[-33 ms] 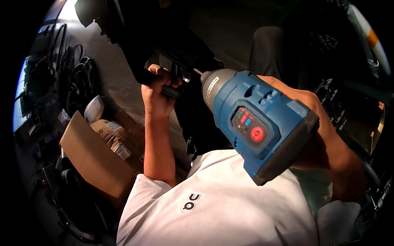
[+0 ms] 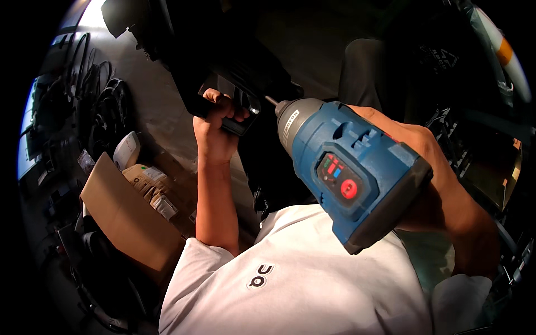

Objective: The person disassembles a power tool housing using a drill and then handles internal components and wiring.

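Note:
A blue and grey cordless power driver fills the middle right, with a thin bit pointing up and left. My right hand is wrapped round the tool from its right side; the tool's body hides most of the fingers. The bit's tip is near a dark part, and I cannot tell whether they touch. Left of the tip, my left hand is closed with curled fingers round the edge of a glossy black part with an opening in it. Deep shadow hides that part's full shape.
An open cardboard box with packages stands at my left. Beyond it lie coiled black cables. A large black object is above my left hand. Dark equipment and a white-and-orange striped object are at the right.
The power driver has shifted very slightly to the right. Both hands keep their holds.

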Action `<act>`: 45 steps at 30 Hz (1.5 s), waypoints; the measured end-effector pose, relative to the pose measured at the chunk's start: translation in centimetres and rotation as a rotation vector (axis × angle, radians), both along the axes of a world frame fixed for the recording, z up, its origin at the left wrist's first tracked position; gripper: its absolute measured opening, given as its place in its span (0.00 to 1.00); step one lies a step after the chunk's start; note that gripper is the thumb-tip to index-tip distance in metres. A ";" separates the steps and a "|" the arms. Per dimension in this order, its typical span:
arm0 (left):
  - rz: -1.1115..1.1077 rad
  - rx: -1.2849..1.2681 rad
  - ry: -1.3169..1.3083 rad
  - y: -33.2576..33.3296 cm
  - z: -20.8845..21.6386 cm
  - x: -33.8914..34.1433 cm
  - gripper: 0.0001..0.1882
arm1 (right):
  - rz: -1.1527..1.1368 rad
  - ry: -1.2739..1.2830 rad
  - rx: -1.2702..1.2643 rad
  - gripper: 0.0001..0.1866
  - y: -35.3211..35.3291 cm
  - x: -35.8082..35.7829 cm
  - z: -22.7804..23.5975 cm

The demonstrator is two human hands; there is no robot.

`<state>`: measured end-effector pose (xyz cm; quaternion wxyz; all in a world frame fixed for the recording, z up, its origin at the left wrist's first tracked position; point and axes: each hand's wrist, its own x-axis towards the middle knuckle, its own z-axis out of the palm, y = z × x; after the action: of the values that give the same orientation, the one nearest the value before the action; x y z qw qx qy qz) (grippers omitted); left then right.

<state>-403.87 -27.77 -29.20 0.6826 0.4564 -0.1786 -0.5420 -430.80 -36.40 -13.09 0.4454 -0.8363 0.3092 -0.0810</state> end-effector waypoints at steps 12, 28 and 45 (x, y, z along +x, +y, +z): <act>-0.011 -0.040 0.118 -1.2 -0.7 -0.1 0.06 | -0.003 0.033 0.107 0.31 -1.7 1.4 1.8; 0.031 0.001 0.075 -0.4 -0.7 0.6 0.07 | 0.066 0.034 0.002 0.29 -2.1 1.4 -0.3; 0.011 0.002 0.094 -1.1 -0.7 -0.1 0.08 | -0.072 0.084 0.174 0.33 -1.5 1.3 0.6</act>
<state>-404.02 -28.92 -29.86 0.6927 0.4321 -0.1435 -0.5593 -429.51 -37.89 -12.47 0.4998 -0.7856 0.3631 -0.0347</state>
